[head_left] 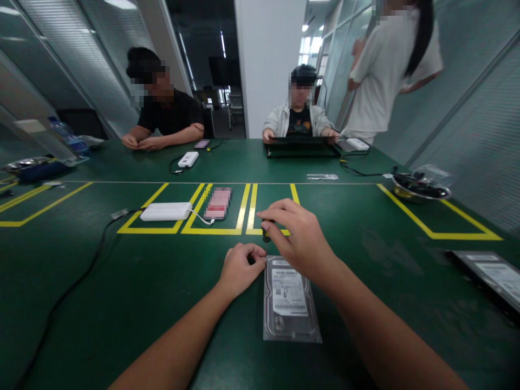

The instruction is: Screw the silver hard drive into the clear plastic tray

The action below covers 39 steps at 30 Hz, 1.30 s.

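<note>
A hard drive (289,292) with a white label lies flat on the green table, its long side pointing away from me. My right hand (298,233) is closed around the dark handle of a small screwdriver (266,234), held upright over the drive's far left corner. At that same corner, my left hand (242,269) has thumb and forefinger pinched together close to the screwdriver's tip. Whatever sits between those left fingertips is too small to make out.
A second hard drive (498,276) lies at the right. Beyond my hands are yellow tape outlines, a white power bank (166,211) cabled to a phone (218,203), and a bowl of dark parts (422,187). Two people sit opposite; another stands at right.
</note>
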Motion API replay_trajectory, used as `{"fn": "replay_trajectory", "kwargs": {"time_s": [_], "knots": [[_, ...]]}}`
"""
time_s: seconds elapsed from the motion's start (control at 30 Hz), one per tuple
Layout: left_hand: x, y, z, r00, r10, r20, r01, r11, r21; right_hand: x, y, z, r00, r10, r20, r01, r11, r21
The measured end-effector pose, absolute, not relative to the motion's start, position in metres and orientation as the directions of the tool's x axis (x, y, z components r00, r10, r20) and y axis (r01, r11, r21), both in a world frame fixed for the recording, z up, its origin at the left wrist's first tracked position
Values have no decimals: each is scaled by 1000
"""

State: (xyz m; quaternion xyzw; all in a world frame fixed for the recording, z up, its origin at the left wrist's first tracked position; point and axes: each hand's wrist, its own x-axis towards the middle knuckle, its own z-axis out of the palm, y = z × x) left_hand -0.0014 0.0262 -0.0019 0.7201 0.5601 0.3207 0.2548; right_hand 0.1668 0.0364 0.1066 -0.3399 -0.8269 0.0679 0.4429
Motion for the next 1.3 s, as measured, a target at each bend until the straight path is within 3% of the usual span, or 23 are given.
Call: {"fn": "replay_trajectory", "kwargs": {"time_s": [0.37, 0.6, 0.8, 1.03, 1.3], "knots": [[-3, 26, -4, 166, 970, 178, 638, -243, 730, 172, 33, 115, -505, 692, 517, 570, 717, -403], [-4, 25, -6, 158, 971, 181, 639, -240, 731, 203, 15, 151, -354, 625, 696, 629, 710, -318], [-5, 25, -6, 157, 970, 186, 642, -243, 727, 239, -7, 169, -319, 641, 698, 831, 543, -119], [-4, 24, -6, 174, 966, 193, 644, -260, 720, 260, -24, 116, -258, 813, 522, 957, 291, 20], [-3, 22, -5, 181, 964, 197, 643, -267, 717, 277, -41, 35, -264, 881, 393, 963, 221, 153]]}}
